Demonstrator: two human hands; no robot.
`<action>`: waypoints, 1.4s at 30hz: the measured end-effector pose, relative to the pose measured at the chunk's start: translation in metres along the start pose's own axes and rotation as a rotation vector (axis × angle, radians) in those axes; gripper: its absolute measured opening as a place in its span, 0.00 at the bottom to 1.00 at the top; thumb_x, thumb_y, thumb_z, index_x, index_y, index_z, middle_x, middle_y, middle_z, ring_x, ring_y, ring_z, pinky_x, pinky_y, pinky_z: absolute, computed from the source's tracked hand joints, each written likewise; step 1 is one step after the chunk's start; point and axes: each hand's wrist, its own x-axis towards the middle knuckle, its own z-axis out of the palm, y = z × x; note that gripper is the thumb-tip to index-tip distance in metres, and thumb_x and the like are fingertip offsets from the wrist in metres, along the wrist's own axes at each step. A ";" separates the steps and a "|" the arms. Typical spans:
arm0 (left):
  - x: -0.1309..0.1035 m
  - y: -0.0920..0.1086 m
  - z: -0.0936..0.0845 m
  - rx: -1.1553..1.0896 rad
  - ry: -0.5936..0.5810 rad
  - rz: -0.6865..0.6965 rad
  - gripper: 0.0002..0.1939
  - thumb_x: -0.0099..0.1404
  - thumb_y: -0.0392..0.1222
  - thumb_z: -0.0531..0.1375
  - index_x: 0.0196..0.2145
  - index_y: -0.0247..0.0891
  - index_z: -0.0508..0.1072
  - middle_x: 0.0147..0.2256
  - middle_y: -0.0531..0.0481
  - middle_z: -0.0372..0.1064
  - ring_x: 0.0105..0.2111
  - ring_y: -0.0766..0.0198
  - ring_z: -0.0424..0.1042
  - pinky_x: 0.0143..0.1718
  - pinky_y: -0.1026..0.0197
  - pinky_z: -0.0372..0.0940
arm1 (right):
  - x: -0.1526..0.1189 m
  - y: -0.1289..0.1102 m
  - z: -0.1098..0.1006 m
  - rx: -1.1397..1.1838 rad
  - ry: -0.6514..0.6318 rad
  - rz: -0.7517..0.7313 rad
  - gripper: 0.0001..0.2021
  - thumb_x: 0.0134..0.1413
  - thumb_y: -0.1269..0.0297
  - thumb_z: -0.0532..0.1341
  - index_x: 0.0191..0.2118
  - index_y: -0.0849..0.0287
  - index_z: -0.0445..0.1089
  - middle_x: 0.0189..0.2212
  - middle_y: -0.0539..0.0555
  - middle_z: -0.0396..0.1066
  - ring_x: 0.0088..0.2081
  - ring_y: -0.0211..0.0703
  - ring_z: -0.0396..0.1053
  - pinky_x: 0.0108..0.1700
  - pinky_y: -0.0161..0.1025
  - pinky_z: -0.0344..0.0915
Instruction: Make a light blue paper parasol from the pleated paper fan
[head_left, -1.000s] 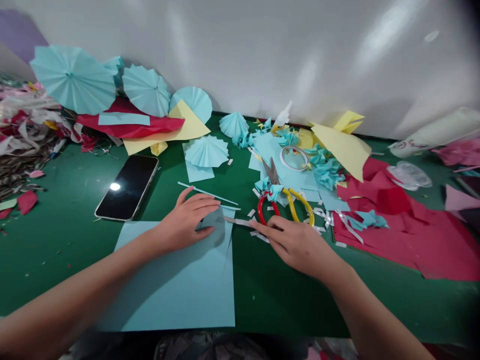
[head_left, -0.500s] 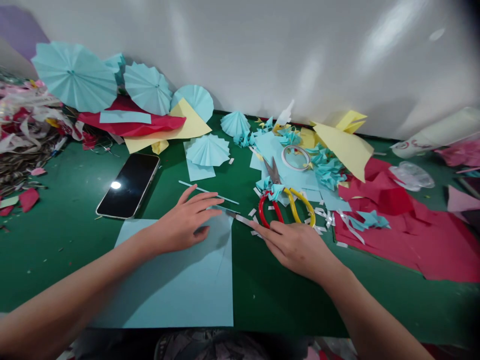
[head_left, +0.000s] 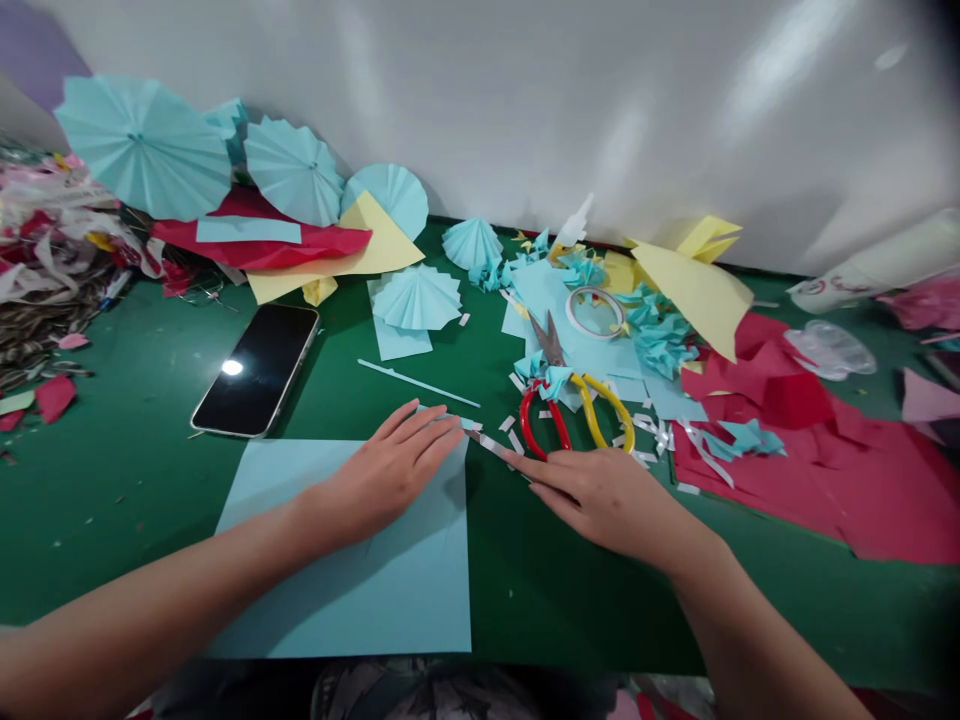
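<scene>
My left hand point(head_left: 397, 470) lies flat with its fingers stretched out on the upper right part of a light blue paper sheet point(head_left: 375, 600). In my right hand point(head_left: 600, 505) is a slim knife point(head_left: 491, 444), the index finger laid along it. Its tip points left and reaches the sheet's top right corner, close to my left fingertips. A narrow blue paper strip point(head_left: 420, 384) rests on the green table just beyond the sheet. Scissors point(head_left: 556, 420) with one red and one yellow handle lie beyond my right hand.
A phone point(head_left: 259, 370) lies left of the sheet's far edge. Pleated blue paper rosettes point(head_left: 146, 150) stand along the wall. A tape roll point(head_left: 595, 312), a glue bottle point(head_left: 576, 222) and paper scraps lie behind the scissors. Red paper point(head_left: 885, 490) covers the right side.
My left hand has moved right and come down flat near the sheet's top right corner, fingers closer together. The knife stays in my right hand, nearly in the same place.
</scene>
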 end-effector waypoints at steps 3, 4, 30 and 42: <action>0.001 0.000 0.000 -0.004 -0.025 -0.008 0.22 0.64 0.25 0.42 0.56 0.28 0.56 0.56 0.39 0.57 0.60 0.55 0.49 0.60 0.48 0.49 | -0.001 0.003 -0.001 0.011 0.021 0.002 0.19 0.60 0.64 0.48 0.56 0.50 0.59 0.22 0.46 0.67 0.20 0.30 0.57 0.22 0.34 0.40; 0.001 0.000 0.001 -0.016 -0.032 -0.005 0.23 0.64 0.25 0.42 0.56 0.28 0.56 0.57 0.39 0.56 0.60 0.55 0.48 0.59 0.48 0.50 | -0.001 0.003 -0.001 0.009 0.025 0.005 0.19 0.60 0.64 0.48 0.56 0.50 0.59 0.22 0.46 0.67 0.20 0.30 0.57 0.22 0.34 0.40; 0.004 -0.033 -0.022 -0.242 -0.135 0.188 0.21 0.64 0.28 0.44 0.54 0.33 0.61 0.55 0.43 0.60 0.59 0.61 0.53 0.59 0.53 0.53 | 0.002 -0.003 0.000 0.024 -0.003 -0.090 0.19 0.59 0.65 0.48 0.56 0.53 0.59 0.19 0.47 0.66 0.19 0.31 0.58 0.22 0.35 0.39; -0.005 -0.024 -0.017 -0.150 -0.135 0.140 0.27 0.61 0.23 0.44 0.57 0.32 0.56 0.58 0.42 0.55 0.60 0.60 0.48 0.60 0.54 0.50 | 0.002 -0.001 0.008 -0.060 0.088 -0.111 0.19 0.59 0.65 0.48 0.55 0.53 0.60 0.18 0.46 0.65 0.19 0.31 0.56 0.22 0.36 0.38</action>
